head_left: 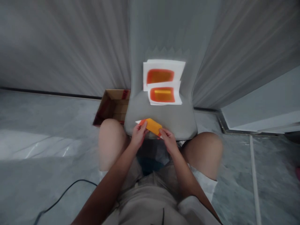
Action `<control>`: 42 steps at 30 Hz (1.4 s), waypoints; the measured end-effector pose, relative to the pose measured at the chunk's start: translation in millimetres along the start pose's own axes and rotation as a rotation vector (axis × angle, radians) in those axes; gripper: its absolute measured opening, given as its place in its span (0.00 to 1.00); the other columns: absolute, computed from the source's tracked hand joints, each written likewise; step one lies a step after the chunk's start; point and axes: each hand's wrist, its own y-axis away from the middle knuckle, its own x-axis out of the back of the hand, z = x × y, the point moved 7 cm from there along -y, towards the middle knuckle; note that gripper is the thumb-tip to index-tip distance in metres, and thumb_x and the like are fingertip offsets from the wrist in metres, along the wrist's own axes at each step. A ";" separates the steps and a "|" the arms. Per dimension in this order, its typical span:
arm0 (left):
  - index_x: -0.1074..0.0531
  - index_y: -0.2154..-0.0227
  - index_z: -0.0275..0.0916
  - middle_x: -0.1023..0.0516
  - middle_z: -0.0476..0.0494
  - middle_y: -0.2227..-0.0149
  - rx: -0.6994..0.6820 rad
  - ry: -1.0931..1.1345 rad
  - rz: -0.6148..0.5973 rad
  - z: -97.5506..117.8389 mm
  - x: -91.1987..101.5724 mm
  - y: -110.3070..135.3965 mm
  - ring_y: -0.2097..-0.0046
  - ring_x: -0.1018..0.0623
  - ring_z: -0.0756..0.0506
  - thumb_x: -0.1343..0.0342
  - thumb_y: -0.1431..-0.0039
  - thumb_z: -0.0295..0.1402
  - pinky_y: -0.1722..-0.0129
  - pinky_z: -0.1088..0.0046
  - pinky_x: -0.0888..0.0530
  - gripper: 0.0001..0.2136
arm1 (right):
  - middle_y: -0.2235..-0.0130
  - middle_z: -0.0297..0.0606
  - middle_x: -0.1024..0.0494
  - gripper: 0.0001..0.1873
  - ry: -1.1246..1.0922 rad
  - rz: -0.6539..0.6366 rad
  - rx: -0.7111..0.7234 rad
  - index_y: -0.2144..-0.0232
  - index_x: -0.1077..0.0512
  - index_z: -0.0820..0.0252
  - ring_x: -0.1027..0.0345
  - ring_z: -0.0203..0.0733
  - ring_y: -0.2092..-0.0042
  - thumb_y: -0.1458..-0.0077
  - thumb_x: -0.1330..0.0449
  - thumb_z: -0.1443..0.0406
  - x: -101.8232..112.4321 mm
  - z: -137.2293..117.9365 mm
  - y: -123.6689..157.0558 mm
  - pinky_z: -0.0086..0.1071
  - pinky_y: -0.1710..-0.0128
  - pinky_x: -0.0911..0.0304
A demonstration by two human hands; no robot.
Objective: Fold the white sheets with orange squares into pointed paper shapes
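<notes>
Two hands | left hand (138,135), right hand (169,140) pinching orange card (151,126) | white sheets (162,82) on gray chair (180,120) | cardboard box (112,106) beside

Papers (162,82) on chair (180,118), box (112,106) left

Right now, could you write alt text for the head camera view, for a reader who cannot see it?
A person's left hand and right hand hold a small orange strip. White sheets with orange patches lie on a grey chair, with a cardboard box beside it.
</notes>
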 end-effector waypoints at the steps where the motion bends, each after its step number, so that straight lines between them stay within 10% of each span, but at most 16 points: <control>1: 0.19 0.56 0.36 0.14 0.39 0.54 0.004 -0.016 -0.012 -1.1 -0.4 0.1 0.57 0.15 0.45 0.24 0.48 0.42 0.55 0.72 0.20 0.21 | 0.62 0.39 0.15 0.32 -0.003 -0.005 -0.001 0.62 0.16 0.56 0.21 0.49 0.60 0.60 0.26 0.40 -0.8 0.1 -0.2 0.39 0.65 0.23; 15: 0.17 0.54 0.40 0.14 0.39 0.55 0.096 -0.196 0.077 9.5 45.6 25.5 0.59 0.16 0.46 0.23 0.52 0.46 0.61 0.75 0.20 0.24 | 0.65 0.39 0.14 0.28 0.009 -0.093 -0.050 0.61 0.16 0.53 0.20 0.49 0.64 0.61 0.23 0.45 12.3 4.4 8.9 0.41 0.64 0.24; 29: 0.15 0.64 0.40 0.19 0.45 0.69 0.091 -0.742 -0.261 23.5 53.8 46.4 0.69 0.24 0.47 0.32 0.43 0.51 0.68 0.74 0.29 0.17 | 0.62 0.40 0.13 0.24 0.071 -0.035 -0.014 0.61 0.14 0.49 0.21 0.49 0.64 0.58 0.24 0.44 22.9 0.3 11.5 0.41 0.65 0.23; 42: 0.18 0.61 0.43 0.18 0.48 0.67 -0.004 -0.428 0.061 58.7 64.2 47.5 0.66 0.22 0.48 0.27 0.49 0.47 0.66 0.76 0.26 0.17 | 0.68 0.42 0.14 0.26 0.033 0.105 -0.003 0.64 0.14 0.53 0.20 0.47 0.67 0.56 0.25 0.41 51.1 -7.6 26.2 0.41 0.61 0.23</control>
